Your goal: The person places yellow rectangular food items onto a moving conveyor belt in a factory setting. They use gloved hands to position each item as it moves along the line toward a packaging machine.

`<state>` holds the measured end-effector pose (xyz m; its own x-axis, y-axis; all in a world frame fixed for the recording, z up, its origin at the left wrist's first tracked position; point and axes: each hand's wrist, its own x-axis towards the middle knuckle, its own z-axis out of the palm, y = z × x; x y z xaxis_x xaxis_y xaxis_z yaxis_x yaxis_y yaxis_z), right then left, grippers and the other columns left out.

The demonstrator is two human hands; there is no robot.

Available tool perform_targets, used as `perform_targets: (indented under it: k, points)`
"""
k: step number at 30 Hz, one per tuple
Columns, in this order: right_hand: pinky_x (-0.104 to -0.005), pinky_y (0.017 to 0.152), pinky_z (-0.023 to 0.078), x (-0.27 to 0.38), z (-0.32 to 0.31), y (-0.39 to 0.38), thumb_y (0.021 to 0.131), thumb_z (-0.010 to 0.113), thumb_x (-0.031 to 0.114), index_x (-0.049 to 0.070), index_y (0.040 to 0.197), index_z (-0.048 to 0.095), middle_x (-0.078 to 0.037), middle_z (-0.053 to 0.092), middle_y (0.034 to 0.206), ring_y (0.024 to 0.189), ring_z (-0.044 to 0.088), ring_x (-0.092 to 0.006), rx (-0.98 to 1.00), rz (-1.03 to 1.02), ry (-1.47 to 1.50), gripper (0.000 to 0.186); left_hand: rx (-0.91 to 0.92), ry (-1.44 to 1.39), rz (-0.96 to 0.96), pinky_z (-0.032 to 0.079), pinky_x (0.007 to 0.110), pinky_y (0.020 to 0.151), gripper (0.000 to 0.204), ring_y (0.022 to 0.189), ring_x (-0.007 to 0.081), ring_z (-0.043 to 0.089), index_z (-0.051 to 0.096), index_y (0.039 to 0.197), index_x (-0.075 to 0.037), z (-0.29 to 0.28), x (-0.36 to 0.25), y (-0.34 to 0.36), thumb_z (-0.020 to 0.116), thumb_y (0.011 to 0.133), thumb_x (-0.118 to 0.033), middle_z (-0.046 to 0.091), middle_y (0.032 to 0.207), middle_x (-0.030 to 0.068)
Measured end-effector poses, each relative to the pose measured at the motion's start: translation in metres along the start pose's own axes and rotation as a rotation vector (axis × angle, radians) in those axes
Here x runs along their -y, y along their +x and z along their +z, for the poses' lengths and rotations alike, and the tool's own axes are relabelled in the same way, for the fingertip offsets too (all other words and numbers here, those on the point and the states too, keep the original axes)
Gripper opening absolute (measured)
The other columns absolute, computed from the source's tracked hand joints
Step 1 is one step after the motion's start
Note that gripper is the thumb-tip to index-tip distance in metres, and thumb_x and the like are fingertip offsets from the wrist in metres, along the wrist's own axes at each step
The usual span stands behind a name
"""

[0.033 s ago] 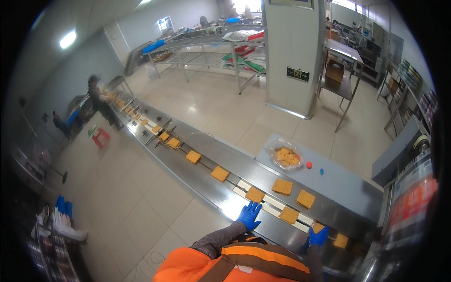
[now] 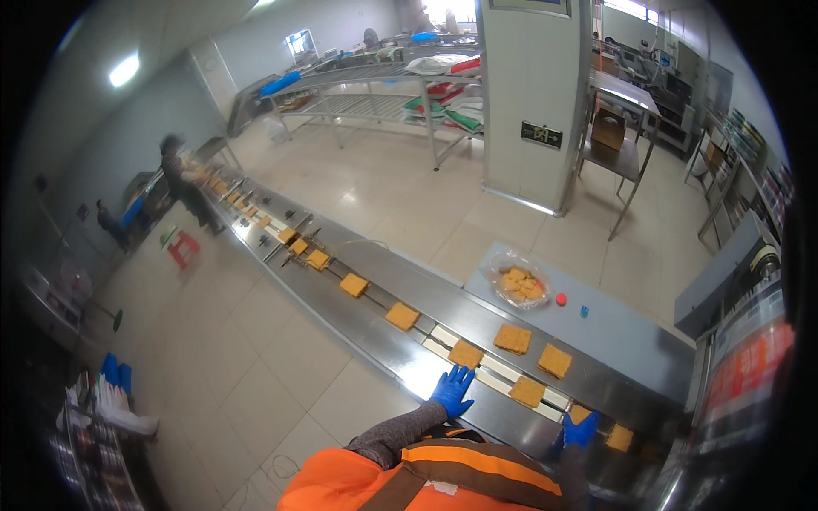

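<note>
Square golden crackers, some in stacks, lie in a row along a steel conveyor (image 2: 375, 339) that runs from the far left to the lower right. My left hand (image 2: 452, 393), in a blue glove, rests open on the near side of the conveyor. Its spread fingertips reach the near edge of one cracker (image 2: 465, 353). Further right, my gloved right hand (image 2: 580, 431) has its fingers apart, just in front of another cracker (image 2: 580, 414) and partly covering it. Between my hands lies a cracker (image 2: 527, 392); one more (image 2: 619, 438) is beyond my right hand.
Two cracker stacks (image 2: 513, 339) (image 2: 555, 360) sit on the conveyor's far ledge. Behind them, a grey side table (image 2: 622, 336) bears a clear bag of cracker pieces (image 2: 521, 285) and a red cap (image 2: 561, 300). Machinery (image 2: 741, 366) stands at right; a person (image 2: 177, 180) works at the far end.
The crackers in the row have shifted slightly right along the conveyor. My right hand has moved very slightly right; my left hand has stayed put.
</note>
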<state>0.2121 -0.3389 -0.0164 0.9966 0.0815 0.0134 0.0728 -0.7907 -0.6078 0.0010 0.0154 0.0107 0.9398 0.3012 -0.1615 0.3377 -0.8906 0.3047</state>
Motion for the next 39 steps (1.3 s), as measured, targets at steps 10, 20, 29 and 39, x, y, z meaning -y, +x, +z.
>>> perform_targets:
  k: [10,20,29,39]
  points:
    - [-0.0436,0.11,0.037,-0.027,-0.031,-0.001,0.075,0.082,0.028,-0.001,0.144,0.037,-0.025,0.045,0.143,0.132,0.043,-0.0413,-0.134,-0.137,-0.432,0.088,-0.014,-0.007,-0.005,0.024,0.056,0.114,0.085,0.145,0.0423,0.023,0.023,0.154,-0.008,-0.002,-0.004,-0.001,0.062,0.087,-0.044,0.028,0.156,0.0214]
    - [-0.0434,0.108,0.039,0.015,0.014,-0.007,0.073,0.084,0.029,0.0,0.147,0.033,-0.024,0.044,0.144,0.13,0.047,-0.0388,0.0,-0.018,0.075,0.094,-0.025,-0.016,0.009,0.026,0.057,0.112,0.085,0.143,0.0432,0.025,0.024,0.153,-0.008,-0.002,-0.001,-0.002,0.062,0.087,-0.044,0.029,0.155,0.0224]
    - [-0.0419,0.113,0.034,-0.025,-0.031,0.009,0.072,0.084,0.024,0.001,0.149,0.031,-0.022,0.041,0.148,0.135,0.041,-0.0379,-0.045,0.049,-0.057,0.096,-0.022,-0.014,-0.009,0.025,0.057,0.113,0.085,0.144,0.0427,0.025,0.024,0.154,-0.008,0.002,0.002,-0.003,0.062,0.087,-0.045,0.029,0.155,0.0225]
    - [-0.0456,0.106,0.04,-0.017,0.017,-0.01,0.073,0.081,0.034,-0.002,0.143,0.037,-0.026,0.044,0.143,0.127,0.048,-0.042,0.012,-0.025,-0.168,0.089,-0.033,0.0,0.005,0.025,0.057,0.113,0.084,0.143,0.0431,0.025,0.025,0.153,-0.007,-0.001,-0.003,-0.002,0.061,0.087,-0.045,0.03,0.155,0.0216]
